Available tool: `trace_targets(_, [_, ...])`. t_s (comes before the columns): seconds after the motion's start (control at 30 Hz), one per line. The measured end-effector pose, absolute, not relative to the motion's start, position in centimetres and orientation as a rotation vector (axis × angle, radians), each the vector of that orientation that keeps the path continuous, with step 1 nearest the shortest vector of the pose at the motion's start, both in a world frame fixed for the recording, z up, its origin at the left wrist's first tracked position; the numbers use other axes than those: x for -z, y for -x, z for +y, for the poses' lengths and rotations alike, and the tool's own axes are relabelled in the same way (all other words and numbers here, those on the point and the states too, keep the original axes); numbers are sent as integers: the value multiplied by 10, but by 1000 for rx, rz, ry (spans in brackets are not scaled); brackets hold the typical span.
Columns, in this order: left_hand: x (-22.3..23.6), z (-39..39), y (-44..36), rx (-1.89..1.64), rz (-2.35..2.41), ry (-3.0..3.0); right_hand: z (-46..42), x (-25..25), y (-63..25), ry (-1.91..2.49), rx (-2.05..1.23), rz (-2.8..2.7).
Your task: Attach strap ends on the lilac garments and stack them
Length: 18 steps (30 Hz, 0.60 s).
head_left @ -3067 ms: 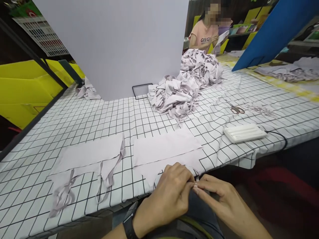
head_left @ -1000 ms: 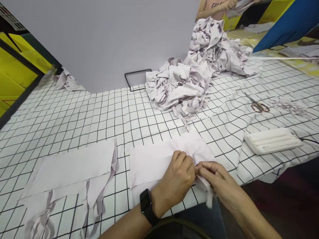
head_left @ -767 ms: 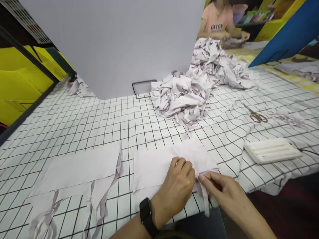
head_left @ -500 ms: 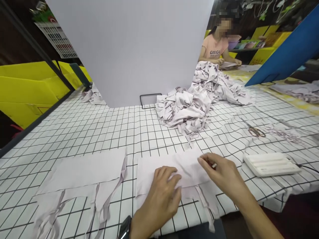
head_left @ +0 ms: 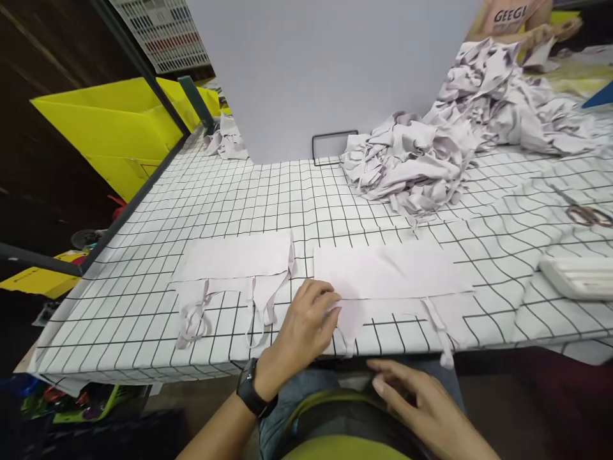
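My left hand (head_left: pixel 309 322), with a black watch on its wrist, has its fingers curled and closed at the lower left edge of a pale lilac cloth piece (head_left: pixel 393 271). That piece lies flat on the checked tablecloth, and narrow straps hang from its lower edge. My right hand (head_left: pixel 416 396) is below the table edge, above my lap, with its fingers apart and nothing visible in them. To the left of my left hand lies a similar cloth piece (head_left: pixel 239 255), its straps loosely gathered below it.
A crumpled heap of pale cloth (head_left: pixel 412 160) sits beside a large upright grey board (head_left: pixel 325 70). Scissors (head_left: pixel 589 215) and a white plastic case (head_left: pixel 579 278) are at the right. Yellow boxes (head_left: pixel 119 121) stand beyond the left edge. Another person's hand (head_left: pixel 539 35) shows at far right.
My right hand has left the cloth's upper right corner and dropped below the table edge. My left hand has moved from the cloth's middle to its lower left edge. The view has tilted down and left.
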<state>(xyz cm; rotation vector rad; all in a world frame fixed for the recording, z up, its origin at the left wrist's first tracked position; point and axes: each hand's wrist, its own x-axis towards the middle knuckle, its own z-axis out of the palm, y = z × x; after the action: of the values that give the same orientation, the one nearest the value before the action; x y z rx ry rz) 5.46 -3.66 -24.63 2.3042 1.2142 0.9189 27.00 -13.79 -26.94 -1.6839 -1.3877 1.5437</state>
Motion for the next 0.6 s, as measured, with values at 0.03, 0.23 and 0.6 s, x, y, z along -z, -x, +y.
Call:
trace_targets(0.03, [248, -42, -56, -918, 1167, -2313, -141, 279, -266, 1684, -1465, -1353])
trace_targets(0.23, [256, -53, -62, -736, 1097, -2392, -126, 301, -230, 1491, -1345, -1310])
trace_targets(0.6, [255, -53, -62, -647, 1131, -2479, -183, 254, -251, 1469, -1200, -1769])
